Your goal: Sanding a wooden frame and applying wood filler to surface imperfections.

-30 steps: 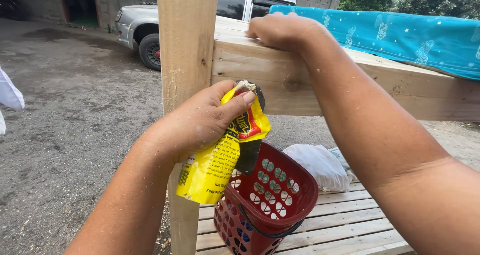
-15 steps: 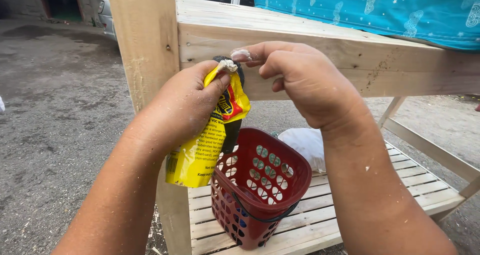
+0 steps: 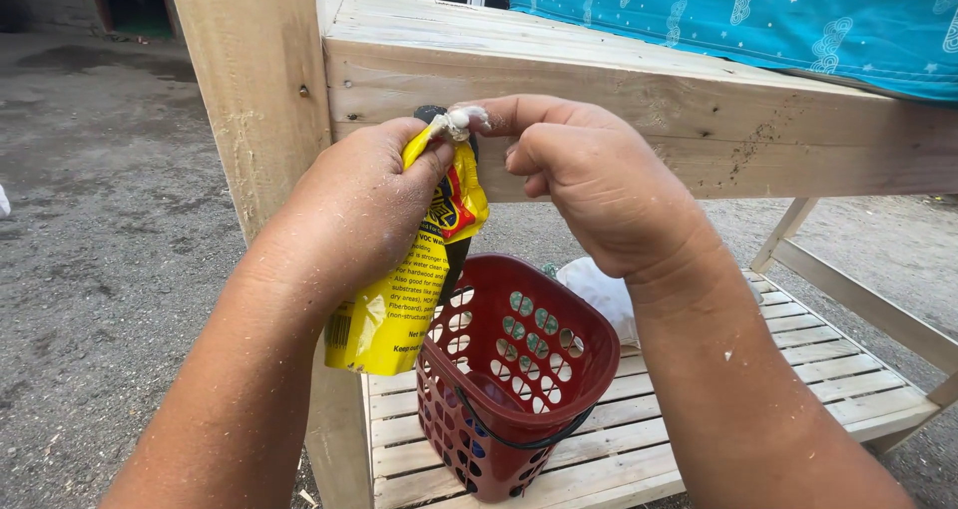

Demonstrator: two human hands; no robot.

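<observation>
My left hand is wrapped tight around a yellow glue bottle, fingers closed over its upper half so the body hangs down and the nozzle points up. I hold it high, right in front of the wooden beam, which keeps the tip at eye level where I can see it clearly. My right hand has come across from the other side, thumb and forefinger pinched together on the white, crusted tip at the top of the bottle. The remaining fingers curl in, out of the way. So both hands are closed: the left clamped on the bottle, the right nipped on its tip.

The bottle sits between my hands, its top touching my right fingertips and its lower end hanging free below my left palm. Just under it is a red plastic basket with holes in its walls, standing on a slatted wooden shelf. A white cloth lies beside the basket. The wooden post rises behind my left wrist, and a blue sheet lies over the top of the frame.
</observation>
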